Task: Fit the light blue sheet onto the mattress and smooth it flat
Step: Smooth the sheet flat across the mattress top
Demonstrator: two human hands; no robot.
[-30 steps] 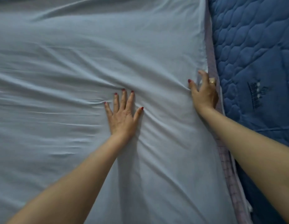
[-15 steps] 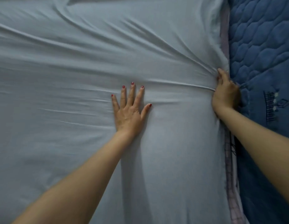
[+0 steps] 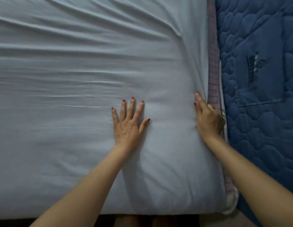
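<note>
Sheeting of light blue cotton (image 3: 77, 79) is spread over the mattress, creased towards its far right edge. It is pressed down by the left hand (image 3: 128, 123), fingers flat and splayed; the edge is tucked by the right hand (image 3: 208, 119), nearer the quilted dark blue mattress (image 3: 260, 112) alongside.

Right hand (image 3: 208, 118) outer fingers hidden past the sheet (image 3: 77, 79) edge.

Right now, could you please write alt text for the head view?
A left hand presses flat on a light blue sheet while the right hand works its edge beside a dark blue quilt. Wrinkles fan across the far half.
</note>
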